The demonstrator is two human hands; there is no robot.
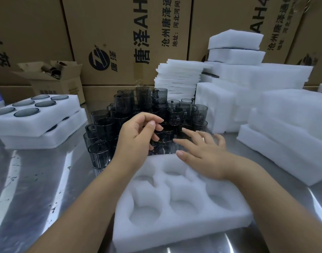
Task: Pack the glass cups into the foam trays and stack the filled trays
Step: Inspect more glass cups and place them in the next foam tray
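Observation:
A white foam tray (176, 221) with several round empty pockets lies on the steel table in front of me. Behind it stands a crowd of dark smoked glass cups (123, 106), some stacked. My left hand (138, 136) hovers over the nearest cups with loosely curled fingers and holds nothing. My right hand (202, 148) lies flat with straight fingers over the tray's far edge, its fingertips beside a cup (163, 143). At the left, two filled trays (36, 121) sit stacked, cups showing in the upper one.
Piles of empty foam trays (284, 128) and thin foam sheets (178, 79) fill the right side and back. An open small carton (54, 79) stands at the back left. Large printed cartons (131, 37) wall off the rear. Bare steel table (37, 179) shows at the front left.

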